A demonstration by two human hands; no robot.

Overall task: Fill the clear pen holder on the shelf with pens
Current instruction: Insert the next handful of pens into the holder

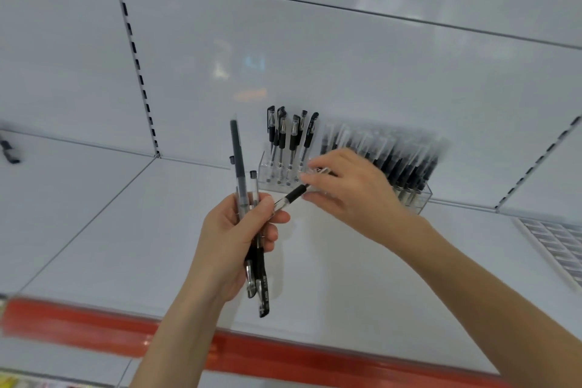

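1. Pens point(238, 164), several in a loose bundle, are gripped by the left hand point(233, 242), its fingers and thumb curled round their middles. Some stick up past the fingertips and others hang below the palm, towards the red strip point(94, 324) that edges the shelf under the wrist.
2. Just beyond the left thumb, the right hand point(352, 192) pinches a single pen point(294, 194) by its upper end. The pen's black grip and tip point back at the left thumb, very near it or touching. This hand is blurred, so how each finger lies cannot be told.
3. Directly behind the right hand, the clear pen holder point(264, 172) sits on the white shelf point(126, 230), close against the back panel point(346, 72). The hand hides its middle.
4. Past the right fingertips, a few standing pens point(291, 135) occupy the holder, with empty slots around them. Past the back of that hand stands a dense row of capped pens point(393, 154).
5. Likely risks:
   - The left grip looks slack, so pulling one pen free could drag others out onto the shelf.
   - A hurried reach could knock the standing pens or miss a slot.
   - The holder looks light and could slide or tip if pushed.
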